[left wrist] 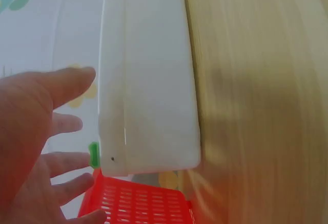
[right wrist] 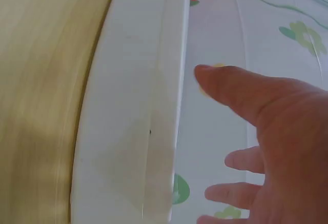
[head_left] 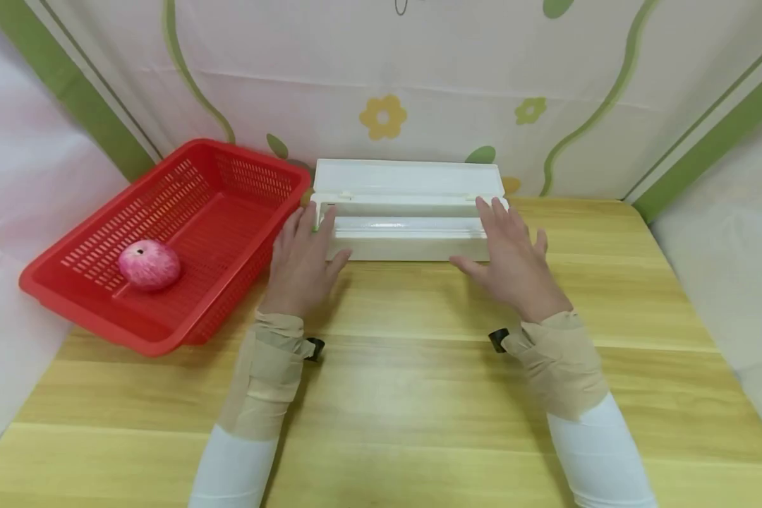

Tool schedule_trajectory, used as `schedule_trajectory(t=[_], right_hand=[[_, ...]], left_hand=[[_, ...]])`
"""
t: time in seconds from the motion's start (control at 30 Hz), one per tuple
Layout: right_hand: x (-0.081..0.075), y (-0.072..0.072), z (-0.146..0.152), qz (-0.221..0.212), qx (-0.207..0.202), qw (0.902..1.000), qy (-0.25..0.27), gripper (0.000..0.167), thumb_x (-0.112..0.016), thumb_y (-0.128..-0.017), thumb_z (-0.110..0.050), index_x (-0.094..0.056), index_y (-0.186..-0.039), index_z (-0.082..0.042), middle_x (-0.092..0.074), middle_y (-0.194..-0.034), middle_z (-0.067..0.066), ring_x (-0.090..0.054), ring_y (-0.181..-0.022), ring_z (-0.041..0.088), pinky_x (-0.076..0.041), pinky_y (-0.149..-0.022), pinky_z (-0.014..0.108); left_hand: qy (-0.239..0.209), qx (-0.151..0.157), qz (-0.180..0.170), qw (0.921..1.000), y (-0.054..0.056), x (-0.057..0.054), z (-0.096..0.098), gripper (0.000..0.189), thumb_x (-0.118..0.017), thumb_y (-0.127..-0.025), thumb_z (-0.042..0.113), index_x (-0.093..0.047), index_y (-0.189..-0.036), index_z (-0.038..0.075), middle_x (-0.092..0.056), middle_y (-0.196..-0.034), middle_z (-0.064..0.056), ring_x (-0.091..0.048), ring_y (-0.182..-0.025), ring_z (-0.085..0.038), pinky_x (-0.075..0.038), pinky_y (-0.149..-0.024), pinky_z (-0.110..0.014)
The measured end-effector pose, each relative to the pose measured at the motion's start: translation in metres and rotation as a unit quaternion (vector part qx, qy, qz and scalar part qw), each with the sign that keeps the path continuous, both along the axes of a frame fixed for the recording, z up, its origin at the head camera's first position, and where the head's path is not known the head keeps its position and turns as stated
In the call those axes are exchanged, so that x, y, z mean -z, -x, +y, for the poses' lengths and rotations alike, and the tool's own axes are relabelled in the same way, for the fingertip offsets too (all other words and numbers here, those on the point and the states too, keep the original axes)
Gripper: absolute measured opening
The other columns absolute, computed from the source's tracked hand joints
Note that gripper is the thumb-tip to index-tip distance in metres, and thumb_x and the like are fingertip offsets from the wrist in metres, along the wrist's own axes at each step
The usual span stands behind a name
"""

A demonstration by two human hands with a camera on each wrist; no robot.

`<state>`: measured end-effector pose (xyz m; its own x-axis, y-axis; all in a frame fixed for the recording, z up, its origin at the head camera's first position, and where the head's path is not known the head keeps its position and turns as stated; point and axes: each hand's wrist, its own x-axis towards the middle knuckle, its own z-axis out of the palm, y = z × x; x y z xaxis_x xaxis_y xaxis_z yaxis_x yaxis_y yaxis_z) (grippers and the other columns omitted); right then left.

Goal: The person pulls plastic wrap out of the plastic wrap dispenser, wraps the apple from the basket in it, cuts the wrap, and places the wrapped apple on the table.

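Note:
A long white cling film dispenser point(head_left: 413, 250) lies at the back of the table, its lid point(head_left: 409, 176) raised against the curtain. Inside it runs a shiny clear roll point(head_left: 406, 224), apparently of plastic film. My left hand point(head_left: 301, 261) is spread over the dispenser's left end, close to a small green piece point(left wrist: 94, 155) there. Over the right end hovers my right hand point(head_left: 514, 257), fingers loosely extended. Nothing is gripped by either hand. Both wrist views show the dispenser's front wall beside the spread thumbs and fingers.
A red slotted plastic basket point(head_left: 241, 219) stands on the left, a round pink-streaked fruit point(head_left: 149, 265) inside it. Its right side comes close to my left hand. Behind the wooden table point(head_left: 394, 395) hangs a pale curtain point(head_left: 457, 63) printed with flowers.

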<state>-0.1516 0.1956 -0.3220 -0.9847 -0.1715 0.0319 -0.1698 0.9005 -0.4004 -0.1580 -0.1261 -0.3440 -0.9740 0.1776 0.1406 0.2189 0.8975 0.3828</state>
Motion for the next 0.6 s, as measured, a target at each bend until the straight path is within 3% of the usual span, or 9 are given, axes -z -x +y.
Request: schedule_trajectory(t=[0.17, 0.33, 0.6], right_hand=[[-0.006, 0.007, 0.015, -0.001, -0.002, 0.9998, 0.022, 0.086, -0.074, -0.099, -0.034, -0.026, -0.167, -0.013, -0.020, -0.176, 0.020, -0.022, -0.158, 0.053, -0.015, -0.120, 0.080], [-0.007, 0.013, 0.030, 0.035, -0.005, 0.9981, 0.050, 0.069, -0.075, -0.097, -0.020, -0.045, -0.157, -0.006, -0.040, -0.165, 0.025, -0.034, -0.153, 0.051, -0.024, -0.119, 0.076], [0.004, 0.024, 0.044, 0.062, -0.007, 0.9932, 0.099, 0.048, -0.070, -0.100, -0.012, -0.058, -0.145, 0.001, -0.053, -0.153, 0.027, -0.051, -0.138, 0.047, -0.030, -0.122, 0.067]], left_hand=[[-0.007, -0.013, 0.026, 0.9996, 0.003, 0.000, -0.003, 0.064, -0.063, -0.107, 0.032, -0.039, -0.163, 0.014, -0.030, -0.171, -0.020, -0.026, -0.157, -0.042, -0.034, -0.120, -0.070], [-0.039, -0.028, 0.075, 0.9961, 0.005, 0.002, -0.004, 0.050, -0.064, -0.105, 0.023, -0.055, -0.153, 0.011, -0.047, -0.161, -0.019, -0.039, -0.149, -0.041, -0.043, -0.112, -0.065], [-0.065, -0.035, 0.115, 0.9906, 0.013, 0.005, -0.003, 0.039, -0.065, -0.102, 0.014, -0.067, -0.139, 0.006, -0.059, -0.144, -0.020, -0.048, -0.138, -0.039, -0.054, -0.105, -0.058]])
